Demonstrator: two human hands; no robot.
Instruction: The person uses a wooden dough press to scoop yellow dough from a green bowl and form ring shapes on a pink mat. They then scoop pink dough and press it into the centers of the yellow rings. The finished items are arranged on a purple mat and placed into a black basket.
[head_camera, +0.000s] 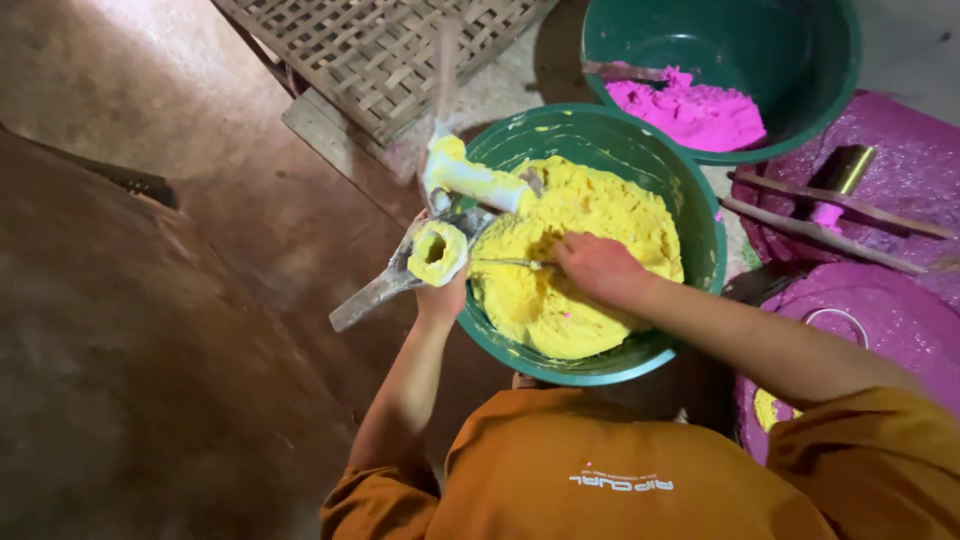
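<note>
Two hands busy: left hand (440, 295) clamps a paste-coated tube (437, 252), slippery, grip low; right hand (597, 268) fingers pinched on thin stick (510, 263) in soft yellow paste (590, 225)

The yellow paste (590, 260) looks thick, moist and lumpy, filling a smooth green plastic basin (700, 230) with a slight sheen. The tube (437, 252) in the left hand (440, 295) is coated in the same paste, over dull grey metal handles (375, 290). The pink powder (690, 110) looks dry and matt. The woven tray (370, 50) is rough bamboo strips, and the floor (150, 330) is matt brown earth.
</note>
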